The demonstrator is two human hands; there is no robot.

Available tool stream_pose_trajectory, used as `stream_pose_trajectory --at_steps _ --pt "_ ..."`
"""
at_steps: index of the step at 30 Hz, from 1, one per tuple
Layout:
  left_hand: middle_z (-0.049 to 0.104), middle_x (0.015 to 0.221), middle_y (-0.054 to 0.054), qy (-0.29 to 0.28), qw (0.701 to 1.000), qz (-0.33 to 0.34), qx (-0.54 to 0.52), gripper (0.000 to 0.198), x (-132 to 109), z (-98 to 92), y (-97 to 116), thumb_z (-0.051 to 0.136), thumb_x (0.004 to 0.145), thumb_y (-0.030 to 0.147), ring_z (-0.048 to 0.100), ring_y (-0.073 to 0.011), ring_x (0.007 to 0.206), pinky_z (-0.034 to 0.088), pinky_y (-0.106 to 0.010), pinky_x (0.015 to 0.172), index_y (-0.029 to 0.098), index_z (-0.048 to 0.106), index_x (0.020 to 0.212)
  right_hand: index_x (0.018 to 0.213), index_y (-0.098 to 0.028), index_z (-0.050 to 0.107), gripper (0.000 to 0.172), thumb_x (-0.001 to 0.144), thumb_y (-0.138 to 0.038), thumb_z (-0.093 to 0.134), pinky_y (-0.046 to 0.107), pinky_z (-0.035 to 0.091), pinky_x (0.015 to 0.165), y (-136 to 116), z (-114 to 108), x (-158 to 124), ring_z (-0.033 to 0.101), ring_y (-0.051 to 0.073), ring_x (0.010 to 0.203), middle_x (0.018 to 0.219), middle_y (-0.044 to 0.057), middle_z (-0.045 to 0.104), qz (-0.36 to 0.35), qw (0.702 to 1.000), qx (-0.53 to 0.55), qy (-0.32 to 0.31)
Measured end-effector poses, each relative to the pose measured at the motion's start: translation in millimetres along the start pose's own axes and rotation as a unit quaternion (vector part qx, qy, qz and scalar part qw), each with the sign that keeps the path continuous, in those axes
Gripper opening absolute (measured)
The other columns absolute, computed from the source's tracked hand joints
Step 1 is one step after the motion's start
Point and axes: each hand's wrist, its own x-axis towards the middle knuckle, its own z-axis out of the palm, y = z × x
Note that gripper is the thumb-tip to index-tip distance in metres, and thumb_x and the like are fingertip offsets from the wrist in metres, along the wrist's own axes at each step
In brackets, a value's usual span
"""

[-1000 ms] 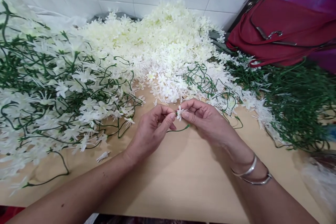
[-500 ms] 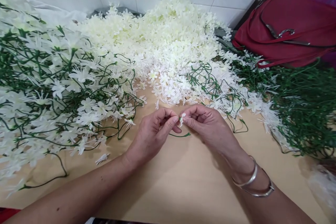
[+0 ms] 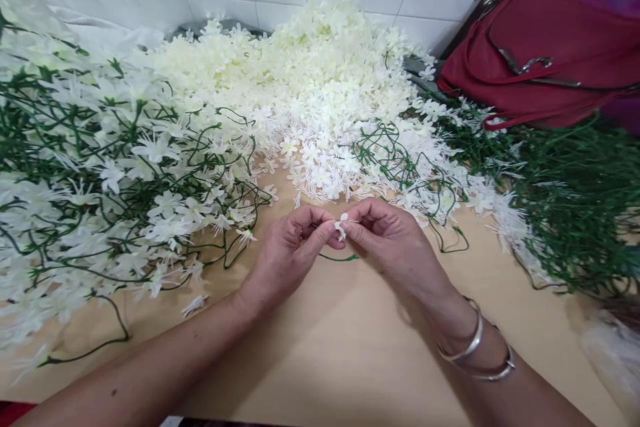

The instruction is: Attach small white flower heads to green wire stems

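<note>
My left hand (image 3: 287, 253) and my right hand (image 3: 393, 240) meet fingertip to fingertip over the tan table (image 3: 350, 353). Between them they pinch a small white artificial flower (image 3: 342, 225). A thin green stem (image 3: 340, 257) curves out below the fingers, coming from my left hand. Both hands are closed in a pinch. Two silver bangles (image 3: 475, 350) sit on my right wrist.
A big heap of loose cream-white flower heads (image 3: 300, 87) lies behind the hands. Green stems with white flowers (image 3: 115, 173) cover the left side. Bare green stems (image 3: 575, 200) pile up at the right. A red handbag (image 3: 540, 60) rests at the back right against the tiled wall.
The hands stay together in the same spot. The white flower has been pressed closer between the fingertips, and less of it shows than before.
</note>
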Motion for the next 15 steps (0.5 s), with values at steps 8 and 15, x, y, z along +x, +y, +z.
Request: stream_pose_trajectory --at_steps 8,15 --pt "0.063 0.088 -0.004 0.004 0.962 0.183 0.203 0.008 -7 3.5 -3 0.063 0.094 0.016 0.062 -0.0137 0.075 0.049 -0.024 0.063 0.018 0.066 0.087 0.083 -0.021 0.071 0.010 0.089 -0.028 0.075 0.031 0.046 0.070 -12 -39 13 0.056 0.015 0.070 0.077 -0.001 0.069 -0.165 0.948 -0.195 0.189" --pt "0.062 0.094 -0.005 0.005 0.944 0.208 0.255 0.008 -7 5.1 -2 0.064 0.095 0.014 0.063 -0.0151 0.082 0.053 -0.027 0.072 0.017 0.069 0.099 0.075 -0.021 0.067 0.016 0.088 -0.025 0.075 0.034 0.043 0.069 -8 -42 10 0.059 0.020 0.071 0.077 0.002 0.067 -0.150 0.875 -0.438 0.139"
